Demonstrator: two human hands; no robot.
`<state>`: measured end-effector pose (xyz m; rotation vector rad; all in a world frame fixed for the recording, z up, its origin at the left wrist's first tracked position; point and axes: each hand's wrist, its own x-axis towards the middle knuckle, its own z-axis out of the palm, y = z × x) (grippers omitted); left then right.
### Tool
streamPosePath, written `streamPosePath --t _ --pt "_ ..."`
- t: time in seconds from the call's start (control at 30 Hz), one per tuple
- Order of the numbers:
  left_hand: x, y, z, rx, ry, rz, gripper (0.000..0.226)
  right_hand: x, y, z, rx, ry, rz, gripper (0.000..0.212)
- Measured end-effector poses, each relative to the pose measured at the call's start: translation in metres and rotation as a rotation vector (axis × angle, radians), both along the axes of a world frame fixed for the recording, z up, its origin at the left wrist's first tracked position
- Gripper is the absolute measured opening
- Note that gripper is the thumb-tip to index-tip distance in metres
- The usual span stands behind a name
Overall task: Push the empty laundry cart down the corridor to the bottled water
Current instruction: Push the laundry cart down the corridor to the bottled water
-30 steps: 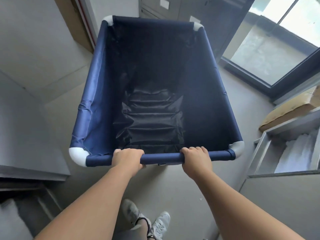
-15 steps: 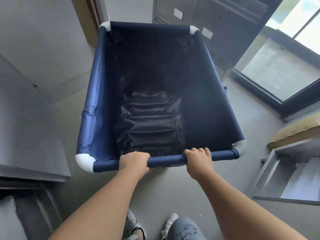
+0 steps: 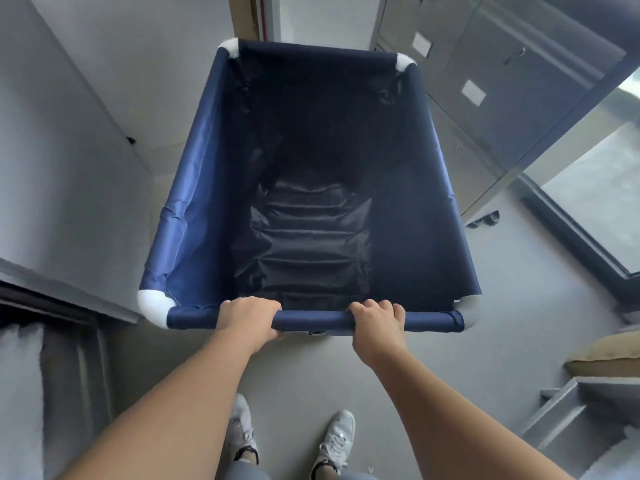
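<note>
A navy fabric laundry cart (image 3: 194,202) with white corner joints fills the middle of the head view. Its inside is empty, showing only a creased dark bottom. My left hand (image 3: 251,318) is wrapped around the near rail left of centre. My right hand (image 3: 379,320) grips the same rail right of centre. Both arms reach straight forward. No bottled water is in view.
A grey wall (image 3: 69,133) runs close along the cart's left side. Grey metal cabinets (image 3: 485,98) and a floor-level window (image 3: 595,188) stand to the right. A cardboard piece (image 3: 606,351) and a metal shelf (image 3: 571,414) lie at lower right. A doorway edge (image 3: 256,15) is ahead.
The cart has rolled forward and swung slightly right; the cabinets and window have slid rightward and the shelf has dropped toward the lower right corner. Both hands keep their grip on the rail.
</note>
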<state>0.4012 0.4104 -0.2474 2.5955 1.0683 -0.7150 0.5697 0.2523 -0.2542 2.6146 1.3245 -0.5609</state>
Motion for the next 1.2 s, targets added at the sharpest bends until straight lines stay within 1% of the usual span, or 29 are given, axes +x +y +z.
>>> streamPosePath --t 0.3,0.5,0.57,0.67,0.7,0.9,1.0,1.2 --pt "0.024 0.003 -0.009 0.042 -0.068 0.107 0.007 0.042 0.027 0.000 -0.025 -0.008 0.062 0.042" --pt "0.042 0.011 -0.011 0.028 -0.073 0.165 0.002 0.059 0.045 -0.004 0.012 -0.074 0.055 0.045" --pt "0.046 0.010 -0.011 0.025 -0.044 0.202 0.007 0.065 0.050 -0.002 -0.015 -0.060 0.072 0.046" --pt "0.054 0.008 -0.014 0.078 -0.005 0.242 0.023 0.077 0.057 -0.002 -0.021 -0.031 0.107 0.046" --pt "0.057 0.007 -0.015 0.093 -0.003 0.257 0.025 0.082 0.059 -0.002 -0.020 -0.022 0.126 0.046" --pt "0.075 0.006 -0.014 0.127 -0.008 0.402 0.025 0.107 0.072 -0.002 -0.008 0.030 0.230 0.049" --pt "0.083 0.001 -0.018 0.179 -0.012 0.489 0.020 0.114 0.077 -0.001 0.003 0.020 0.276 0.050" --pt "0.094 0.003 -0.024 0.225 -0.030 0.566 0.023 0.129 0.090 -0.003 0.025 -0.010 0.356 0.056"
